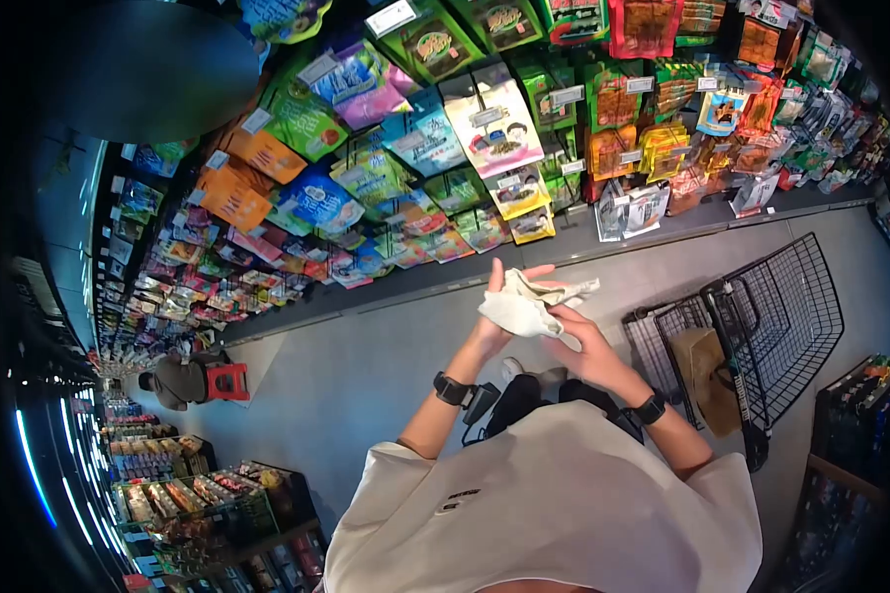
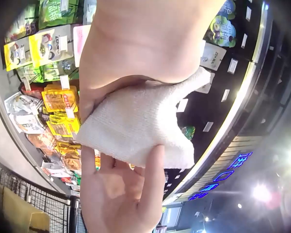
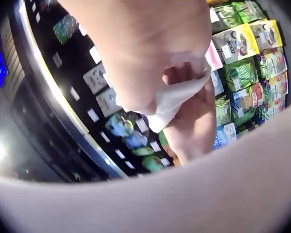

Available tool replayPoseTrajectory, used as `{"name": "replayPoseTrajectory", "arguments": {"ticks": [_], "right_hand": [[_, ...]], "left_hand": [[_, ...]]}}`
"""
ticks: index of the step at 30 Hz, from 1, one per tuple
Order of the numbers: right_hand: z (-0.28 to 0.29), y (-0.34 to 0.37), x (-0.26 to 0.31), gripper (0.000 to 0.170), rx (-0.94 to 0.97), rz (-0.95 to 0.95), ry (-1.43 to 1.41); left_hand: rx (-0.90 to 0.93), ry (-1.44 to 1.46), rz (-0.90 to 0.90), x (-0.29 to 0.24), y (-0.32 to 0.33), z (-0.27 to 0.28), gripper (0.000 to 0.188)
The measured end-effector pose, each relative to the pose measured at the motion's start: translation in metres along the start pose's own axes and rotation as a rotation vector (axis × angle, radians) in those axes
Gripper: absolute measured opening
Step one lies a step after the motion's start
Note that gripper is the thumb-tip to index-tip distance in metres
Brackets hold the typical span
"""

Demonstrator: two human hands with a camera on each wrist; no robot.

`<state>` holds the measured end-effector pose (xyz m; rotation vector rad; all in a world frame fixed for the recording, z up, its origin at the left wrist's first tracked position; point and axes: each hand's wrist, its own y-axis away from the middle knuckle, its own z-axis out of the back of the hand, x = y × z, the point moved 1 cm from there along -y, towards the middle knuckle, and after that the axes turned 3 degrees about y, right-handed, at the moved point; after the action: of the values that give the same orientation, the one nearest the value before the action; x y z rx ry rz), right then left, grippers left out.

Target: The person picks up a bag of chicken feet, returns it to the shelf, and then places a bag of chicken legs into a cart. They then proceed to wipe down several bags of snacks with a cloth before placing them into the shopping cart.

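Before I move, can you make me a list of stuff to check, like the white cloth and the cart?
1. Cloth touched by both the left hand and the right hand: ok.
2. Cloth spread flat: not ok, it is bunched and folded.
3. Cart apart from the hands: ok, it stands off to the right.
4. Band on each wrist: ok, the left band and right band both show.
5. What is inside the brown box by the cart's handle end: cannot tell.
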<state>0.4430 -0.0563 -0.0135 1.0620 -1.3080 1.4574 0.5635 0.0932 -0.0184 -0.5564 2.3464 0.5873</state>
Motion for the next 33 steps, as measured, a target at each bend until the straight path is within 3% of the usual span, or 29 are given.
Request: {"name": "replayPoseTrajectory", "arguments": {"ticks": [2,6,11,14,15,18,21,25,29,32,33], "right_hand": [[-0.008,-0.005,0.003,0.029,0.036,-0.07,-0.025],[-0.033,-0.018,-0.001,0.029,-0.102,-0.099,-0.086],[-0.087,-0.034,-0.004,0.025,-0.18,-0.166,-0.163],[-0.125,-0.046,-0.011,0.028,-0.255,-0.144,-0.19],[-0.136,-0.053,-0.006,0.027,-0.266,-0.162,-0.146],[-0.167,-0.067,-0.01,0.03,-0.393,-0.139,-0.092],[-0.192,-0.081,-0.009,0.036,-0.355,-0.103,-0.146],[-0.206,-0.082,-0.037,0.049,-0.165,-0.248,-0.163],[-0.221,-0.095,-0.02,0.05,-0.353,-0.294,-0.086],[-0.204,-0.097,-0.034,0.048,-0.031,-0.584,-0.355],[-0.206,-0.103,-0.028,0.047,-0.004,-0.559,-0.382]], "left_hand": [[0.029,-0.052,-0.02,-0.008,0.016,0.007,0.092],[-0.057,0.014,-0.085,-0.016,0.048,0.025,0.08],[-0.261,0.168,-0.26,0.006,0.087,0.114,0.055],[-0.202,-0.025,-0.278,-0.009,0.116,0.15,0.05],[-0.106,-0.07,-0.283,-0.027,0.126,0.147,0.048],[-0.126,-0.077,-0.308,-0.054,0.153,0.145,0.048],[-0.181,0.047,-0.232,-0.064,0.171,0.169,0.049],[-0.087,-0.374,-0.343,-0.081,0.193,0.167,0.042],[-0.158,-0.534,-0.358,-0.09,0.19,0.174,0.03],[-0.159,-0.546,-0.299,-0.117,0.189,0.171,0.027],[-0.15,-0.559,-0.273,-0.124,0.187,0.171,0.029]]}}
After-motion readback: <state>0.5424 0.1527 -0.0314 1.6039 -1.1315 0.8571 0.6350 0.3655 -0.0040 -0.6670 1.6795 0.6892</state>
